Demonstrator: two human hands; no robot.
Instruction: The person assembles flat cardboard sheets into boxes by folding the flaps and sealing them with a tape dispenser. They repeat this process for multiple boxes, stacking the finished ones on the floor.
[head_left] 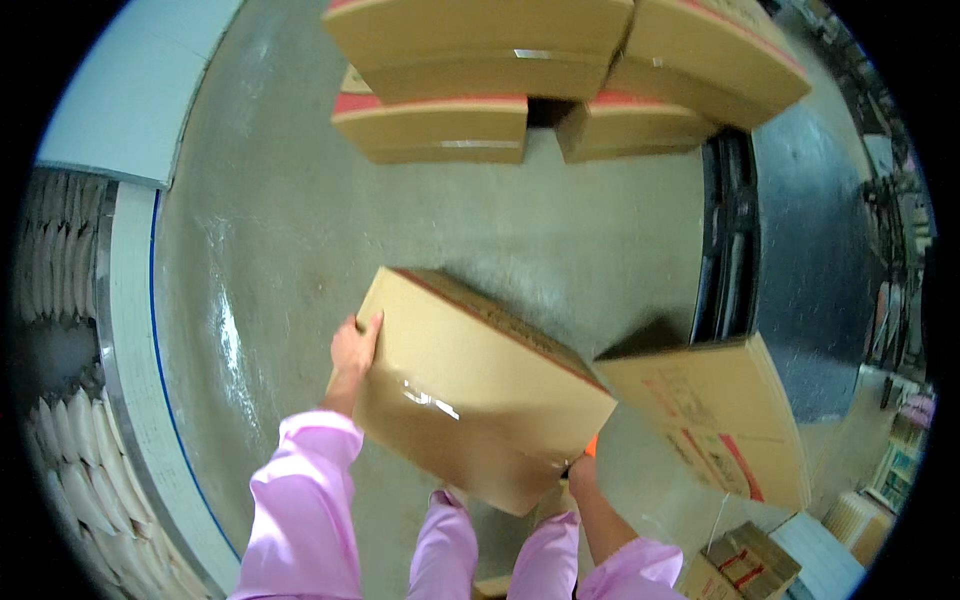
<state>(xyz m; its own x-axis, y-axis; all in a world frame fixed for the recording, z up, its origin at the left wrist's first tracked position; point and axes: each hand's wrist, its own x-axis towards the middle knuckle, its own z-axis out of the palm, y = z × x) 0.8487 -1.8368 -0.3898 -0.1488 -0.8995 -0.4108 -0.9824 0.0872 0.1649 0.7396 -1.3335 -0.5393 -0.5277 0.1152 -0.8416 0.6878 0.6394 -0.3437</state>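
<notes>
A brown cardboard box [480, 390] is held tilted in front of my legs, its taped side facing up. My left hand [355, 348] grips its left edge, thumb on the near face and fingers round the side. At the lower right corner, my right hand [580, 474] supports the box from beneath, most of its fingers hidden behind the cardboard. A small orange thing [591, 447] shows beside that hand; its kind cannot be made out.
Several cardboard boxes [480, 50] stand stacked ahead. An open carton [700, 405] is to the right, by a black pallet [728, 230]. More cartons [745, 565] lie at the lower right. Behind a white ledge [135, 330] on the left are rows of pale packages [85, 450].
</notes>
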